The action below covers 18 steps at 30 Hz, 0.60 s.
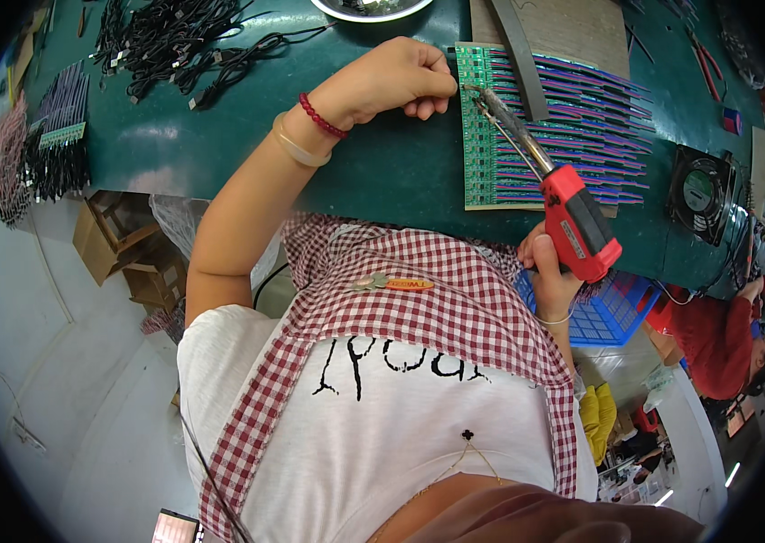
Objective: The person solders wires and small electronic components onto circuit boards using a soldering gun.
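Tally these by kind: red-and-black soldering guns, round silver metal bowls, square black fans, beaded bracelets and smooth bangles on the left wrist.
Soldering gun: 1
Metal bowl: 1
Fan: 1
Dark-red beaded bracelet: 1
Pale smooth bangle: 1
Total: 5

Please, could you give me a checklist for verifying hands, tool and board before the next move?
1. Soldering iron held in the right hand: ok.
2. Its tip at the left part of the green circuit boards: ok; whether it touches, cannot tell.
3. Left hand well apart from the tip: not ok, its fingers are close.
4. Something pinched in the left fingers: cannot tell.
5. Coloured wires side by side, pointing right: ok.
6. Wires uncovered: not ok, a grey strip lies across some.
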{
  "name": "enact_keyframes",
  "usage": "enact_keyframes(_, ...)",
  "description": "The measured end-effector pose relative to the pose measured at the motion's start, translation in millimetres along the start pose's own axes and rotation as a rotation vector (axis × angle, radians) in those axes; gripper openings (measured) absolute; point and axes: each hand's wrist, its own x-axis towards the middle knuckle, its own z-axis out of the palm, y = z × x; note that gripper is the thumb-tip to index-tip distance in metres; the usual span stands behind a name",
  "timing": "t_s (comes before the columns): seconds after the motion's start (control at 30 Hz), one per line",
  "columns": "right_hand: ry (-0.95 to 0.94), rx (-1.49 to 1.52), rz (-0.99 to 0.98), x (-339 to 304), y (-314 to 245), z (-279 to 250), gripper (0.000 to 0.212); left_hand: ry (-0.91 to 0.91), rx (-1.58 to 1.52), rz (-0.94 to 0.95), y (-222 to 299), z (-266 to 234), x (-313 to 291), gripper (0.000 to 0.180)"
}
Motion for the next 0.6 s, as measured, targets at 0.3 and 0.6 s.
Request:
enact_keyframes(0.3, 0.051, 0.12, 0.06, -0.6, -4.2, 3.0, 0.03, -0.005, 0.002, 0.004, 1.1, -0.1, 0.1, 0.015)
enact_keyframes(0.6, 0.029, 0.047, 0.051, -1.6, -3.6, 4.1, 0.013, -0.006, -0.01, -0.003, -1.5, -0.8, 1.1, 0.013)
